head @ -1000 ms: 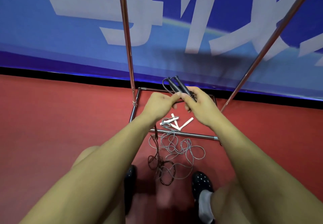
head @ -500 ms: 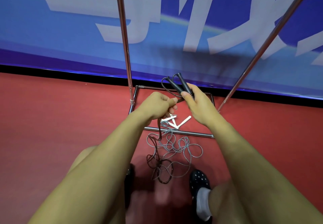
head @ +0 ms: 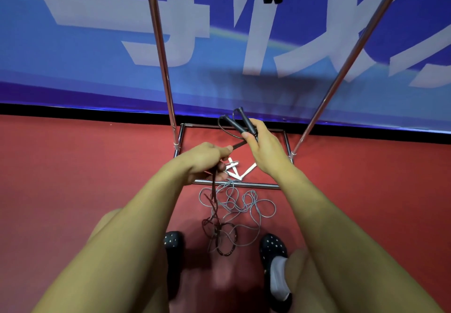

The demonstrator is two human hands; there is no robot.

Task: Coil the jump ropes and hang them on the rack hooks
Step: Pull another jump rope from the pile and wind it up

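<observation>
— Where was the dark jump rope [head: 214, 217] found?
— Its handles [head: 240, 124] were gripped in the right hand [head: 264, 148], above the rack base [head: 234, 185]; the cord was pinched by the left hand [head: 205, 160], then trailed floorward.

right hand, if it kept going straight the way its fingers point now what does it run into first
Probably the rack's back floor bar just beyond the black handles the right hand grips, then the blue banner behind it. Depth is hard to judge from this one view.
</observation>
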